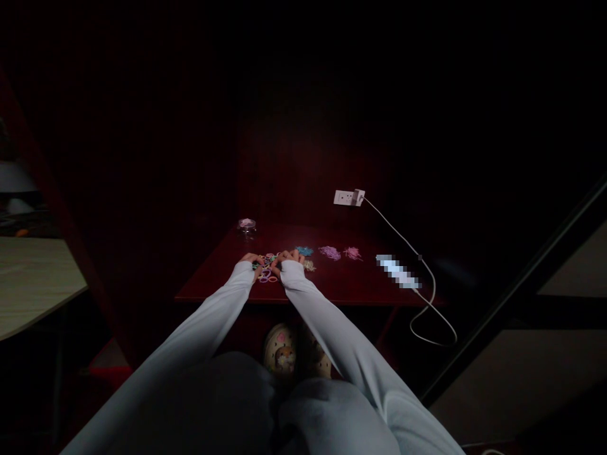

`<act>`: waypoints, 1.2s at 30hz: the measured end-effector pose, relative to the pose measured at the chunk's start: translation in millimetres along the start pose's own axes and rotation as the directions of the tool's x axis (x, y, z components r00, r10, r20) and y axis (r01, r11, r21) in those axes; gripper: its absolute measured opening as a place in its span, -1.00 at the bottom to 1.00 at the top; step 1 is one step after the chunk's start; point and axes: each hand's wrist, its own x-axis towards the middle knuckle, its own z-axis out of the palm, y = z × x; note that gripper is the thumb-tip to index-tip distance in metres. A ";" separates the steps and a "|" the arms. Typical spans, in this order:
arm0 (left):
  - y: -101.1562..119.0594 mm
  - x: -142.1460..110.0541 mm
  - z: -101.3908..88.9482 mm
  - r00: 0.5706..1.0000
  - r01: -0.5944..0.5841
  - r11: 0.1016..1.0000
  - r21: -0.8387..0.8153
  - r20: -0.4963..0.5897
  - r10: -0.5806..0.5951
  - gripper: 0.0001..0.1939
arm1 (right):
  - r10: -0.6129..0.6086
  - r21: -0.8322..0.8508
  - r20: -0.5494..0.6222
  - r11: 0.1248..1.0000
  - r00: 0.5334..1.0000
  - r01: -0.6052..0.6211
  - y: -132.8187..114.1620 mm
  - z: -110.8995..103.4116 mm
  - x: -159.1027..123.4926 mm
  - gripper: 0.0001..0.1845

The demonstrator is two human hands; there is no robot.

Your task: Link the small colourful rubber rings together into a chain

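A loose heap of small multicoloured hair ties [268, 275] lies near the front of the dark red table, between my two hands. My left hand [252, 260] rests at the heap's left side, thumb and fingers apart around some green ties. Over its right side bends my right hand [287, 257], fingers curled; whatever is in them is too small to make out. Close by on the right are a blue pile [304, 251] and a pale yellow pile [309, 266]. Farther right lie a purple pile [330, 253] and a pink pile [352, 253].
At the table's [227, 287] back left stands a clear round container [246, 225] with something pale inside. A blurred-out bright device [398, 272] lies at the right, its white cable [403, 237] running to a charger in the wall socket [343, 198]. Dark panels enclose the table.
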 end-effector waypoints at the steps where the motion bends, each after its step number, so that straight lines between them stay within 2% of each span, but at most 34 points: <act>1: -0.1 0.1 -0.5 1.000 -0.001 1.000 -0.003 -0.003 0.001 -0.90 | 0.002 0.007 -0.016 1.000 1.000 -0.002 1.0 -0.1 -0.7 -0.78; 4: -1.7 0.5 -1.4 1.000 -0.004 1.000 -0.013 -0.014 0.004 -0.90 | 0.067 0.046 -0.080 0.997 0.995 -0.064 5.5 -1.1 -3.2 -0.76; 6: -3.7 1.2 -1.9 1.000 0.007 1.000 -0.007 -0.020 -0.007 -0.90 | 0.159 0.089 -0.129 0.985 0.979 -0.148 9.5 -2.7 -5.2 -0.73; 12: -4.4 2.5 -3.2 0.999 0.011 1.000 0.009 0.037 -0.012 -0.92 | 0.425 0.180 -0.198 0.902 0.883 -0.393 29.1 -16.3 -13.7 -0.74; 16: -1.3 3.6 -3.3 1.000 0.006 1.000 0.015 0.030 -0.006 -0.89 | 0.517 0.129 -0.254 0.856 0.818 -0.501 51.5 -27.3 -21.6 -0.71; 20: 0.3 5.9 -4.8 0.998 0.000 1.000 -0.013 0.063 0.001 -0.87 | 0.571 0.106 -0.292 0.817 0.768 -0.567 73.1 -26.9 -26.0 -0.70; 25: 7.9 3.6 -4.2 0.999 0.044 0.999 -0.029 -0.011 -0.044 -0.86 | 0.498 0.187 -0.351 0.867 0.793 -0.462 85.1 -17.1 -25.2 -0.68; 28: 10.5 1.4 -3.6 0.997 0.054 0.998 -0.035 -0.050 -0.056 -0.85 | 0.518 0.213 -0.359 0.855 0.776 -0.473 82.5 -19.1 -26.0 -0.66; 30: 10.0 1.2 -3.9 0.996 0.063 0.997 -0.038 -0.069 -0.065 -0.85 | 0.514 0.208 -0.347 0.858 0.784 -0.470 75.0 -23.7 -27.2 -0.69; 32: 8.5 1.9 -4.7 0.995 0.071 0.997 -0.041 -0.073 -0.074 -0.83 | 0.442 0.175 -0.322 0.897 0.837 -0.406 61.9 -27.4 -28.2 -0.73; 36: 5.8 2.9 -5.3 0.995 0.084 0.995 -0.053 -0.046 -0.086 -0.78 | 0.168 0.093 -0.198 0.984 0.966 -0.152 24.1 -23.2 -27.9 -0.81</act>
